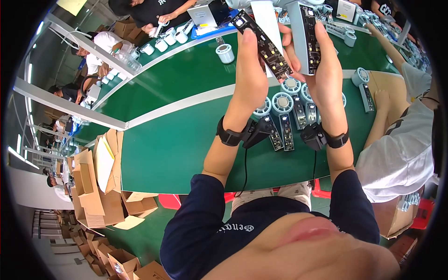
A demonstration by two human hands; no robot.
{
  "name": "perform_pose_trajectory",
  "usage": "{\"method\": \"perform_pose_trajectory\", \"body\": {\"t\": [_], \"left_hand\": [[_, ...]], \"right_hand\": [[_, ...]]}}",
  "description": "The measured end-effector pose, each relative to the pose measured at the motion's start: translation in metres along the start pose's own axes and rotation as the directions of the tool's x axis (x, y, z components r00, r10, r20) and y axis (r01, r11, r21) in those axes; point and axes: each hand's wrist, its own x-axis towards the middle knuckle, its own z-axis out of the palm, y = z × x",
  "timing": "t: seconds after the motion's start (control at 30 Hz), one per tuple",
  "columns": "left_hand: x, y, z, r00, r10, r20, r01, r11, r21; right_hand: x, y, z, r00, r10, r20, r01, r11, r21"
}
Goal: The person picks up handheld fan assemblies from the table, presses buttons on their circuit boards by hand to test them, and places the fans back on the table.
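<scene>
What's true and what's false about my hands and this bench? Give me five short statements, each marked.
1. The left hand is empty. False: it holds a black board.
2. The right hand holds a pale blue case. True.
3. The benchtop is red. False: it's green.
4. Both wrists wear black bands. True.
5. The nearest co-worker's shirt is black. False: it's white.

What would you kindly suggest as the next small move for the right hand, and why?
I would probably lower the pale blue handle in the right hand to the green table, beside the similar pieces lying there: the left hand is occupied too, gripping a black circuit board, so freeing the right might help steady it.
</scene>
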Motion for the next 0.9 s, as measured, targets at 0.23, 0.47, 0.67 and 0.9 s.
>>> {"method": "perform_pose_trajectory", "body": {"t": [0.23,0.47,0.67,0.9], "left_hand": [[0.005,-0.008,0.006,0.996,-0.008,-0.093,0.018,0.995,0.1],[0.005,-0.003,0.003,0.998,0.051,-0.019,-0.048,0.989,0.138],[0.003,-0.004,0.01,0.99,0.066,-0.127,-0.032,0.966,0.256],[0.001,0.003,0.009,0.992,0.064,-0.106,-0.035,0.965,0.262]], "right_hand": [[0.008,-0.002,0.0,0.999,0.013,-0.034,-0.013,1.0,-0.016],[0.0,-0.008,0.005,0.996,-0.073,-0.058,0.072,0.997,-0.013],[0.0,0.001,0.011,0.978,-0.194,-0.074,0.185,0.975,-0.121],[-0.001,0.003,0.01,0.976,-0.209,-0.055,0.201,0.971,-0.126]]}}
